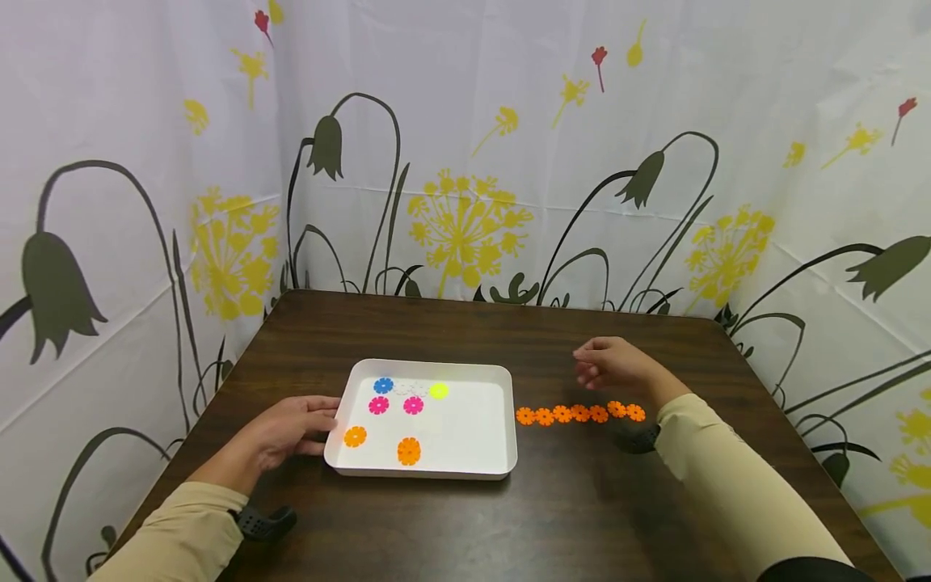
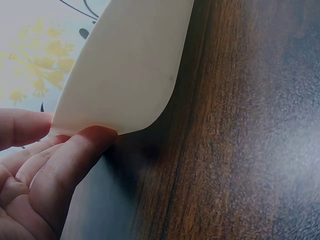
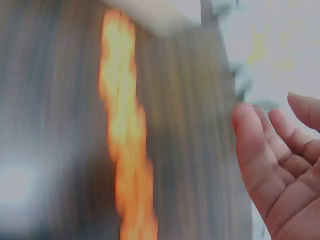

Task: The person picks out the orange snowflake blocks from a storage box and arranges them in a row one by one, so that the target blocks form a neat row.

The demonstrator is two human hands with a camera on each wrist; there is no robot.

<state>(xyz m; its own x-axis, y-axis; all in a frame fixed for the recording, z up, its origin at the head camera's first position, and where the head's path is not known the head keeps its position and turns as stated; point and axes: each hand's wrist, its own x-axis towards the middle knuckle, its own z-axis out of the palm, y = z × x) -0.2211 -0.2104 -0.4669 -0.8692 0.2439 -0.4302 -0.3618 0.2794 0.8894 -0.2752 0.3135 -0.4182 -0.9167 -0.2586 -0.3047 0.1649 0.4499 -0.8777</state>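
Observation:
My left hand [image 1: 294, 427] is at the left end of a shallow white tray [image 1: 465, 420], fairly straight fingers touching its outer side. In the left wrist view, the thumb and a finger meet the tray's end [image 2: 125, 75] near its rim. My right hand [image 1: 618, 364] is raised over the table behind a row of orange notched discs [image 1: 579, 413], fingers loosely bent and holding nothing. This row runs rightward from the tray's right side. The right wrist view shows the orange discs [image 3: 127, 130] blurred, with the right hand [image 3: 290, 170] beside them.
Inside the tray lie a blue disc [image 1: 383, 385], pink discs [image 1: 413, 405], a yellow disc [image 1: 439, 391], pale translucent pieces [image 1: 410, 389] and orange discs [image 1: 355, 436]. The dark wooden table [image 1: 553, 509] ends at a flowered curtain [image 1: 465, 145] behind and on both sides.

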